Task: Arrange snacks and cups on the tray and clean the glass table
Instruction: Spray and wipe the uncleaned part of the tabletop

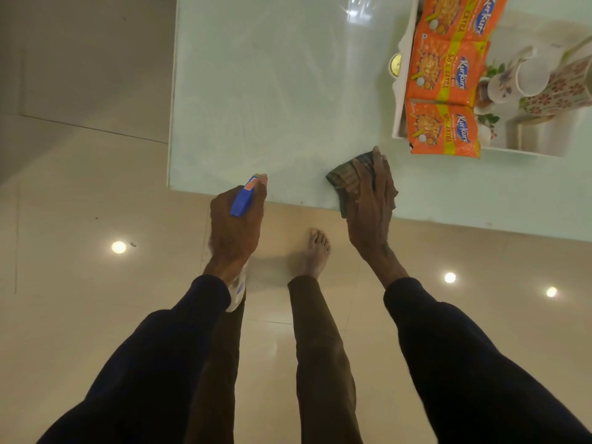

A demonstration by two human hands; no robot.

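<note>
My left hand (237, 224) grips a spray bottle (245, 197) with a blue trigger head, held at the near edge of the pale green glass table (282, 91). The bottle's clear body shows below my wrist. My right hand (371, 200) lies flat on a dark checked cloth (344, 176), pressing it on the glass near the table's front edge. Further right stands a white tray (402, 100). It holds three orange snack packets (445, 72) in a row and floral cups (509, 81) lying beside them.
A small round gold-coloured cap or fitting (396, 64) sits by the tray's left rim. The floor of beige tiles (96, 283) spreads below the table, with ceiling lights reflected in it. My bare foot (315, 251) stands close to the table's edge.
</note>
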